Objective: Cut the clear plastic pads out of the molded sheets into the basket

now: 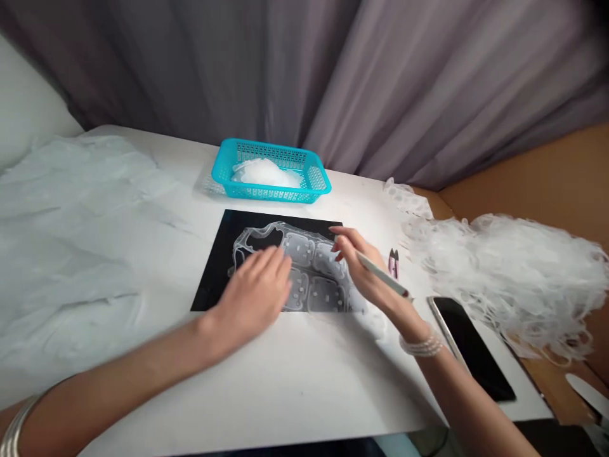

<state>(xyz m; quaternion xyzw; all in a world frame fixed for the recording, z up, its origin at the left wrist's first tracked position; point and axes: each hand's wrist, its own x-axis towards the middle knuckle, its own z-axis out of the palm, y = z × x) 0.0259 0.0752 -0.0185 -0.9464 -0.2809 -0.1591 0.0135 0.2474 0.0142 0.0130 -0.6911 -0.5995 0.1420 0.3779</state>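
Left hand held open, low over translucent film on black sheet; right hand pinching white stylus; lacy white scraps heaped at right of frame.

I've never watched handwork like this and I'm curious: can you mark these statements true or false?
1. The right hand holds a white pen-like tool. True.
2. The left hand is gripping a phone. False: the left hand is spread over a black sheet.
3. A turquoise plastic basket holds white fluffy material. True.
4. The phone lies left of the black sheet. False: the phone lies to its right.
5. A beaded bracelet circles the right wrist. True.
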